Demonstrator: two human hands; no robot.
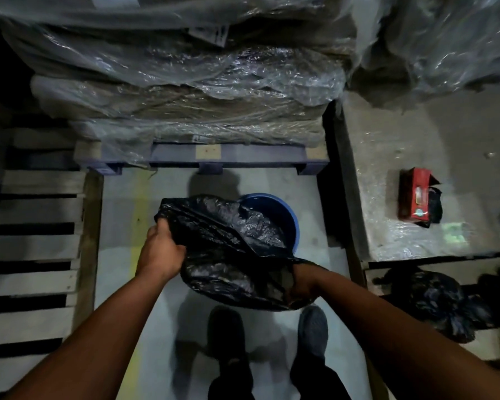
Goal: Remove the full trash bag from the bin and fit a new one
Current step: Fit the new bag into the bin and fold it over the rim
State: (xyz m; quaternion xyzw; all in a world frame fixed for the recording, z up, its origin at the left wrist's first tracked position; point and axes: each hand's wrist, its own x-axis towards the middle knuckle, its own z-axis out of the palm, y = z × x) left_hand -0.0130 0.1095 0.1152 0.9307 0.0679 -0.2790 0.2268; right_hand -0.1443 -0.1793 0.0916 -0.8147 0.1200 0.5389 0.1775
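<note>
A new black bag (225,243) was held over the blue bin (283,217) on the floor, gripped at its edge by the left hand (160,252) and bunched in the right hand (302,284); fitting judged not yet done. A knotted full bag (433,301) lay well right, so removal seemed finished. Wooden pallets (38,249) left, a wrapped stack (191,111) behind and a red box (414,194) right crowded the spot.

A crumpled, glossy black trash bag (228,249) hangs spread at mid-frame, draped across the near and left side of a round blue bin (283,215) standing on the pale floor just above centre; only the bin's far right rim and inner wall show. A full, knotted black bag (436,301) lies at lower right
</note>
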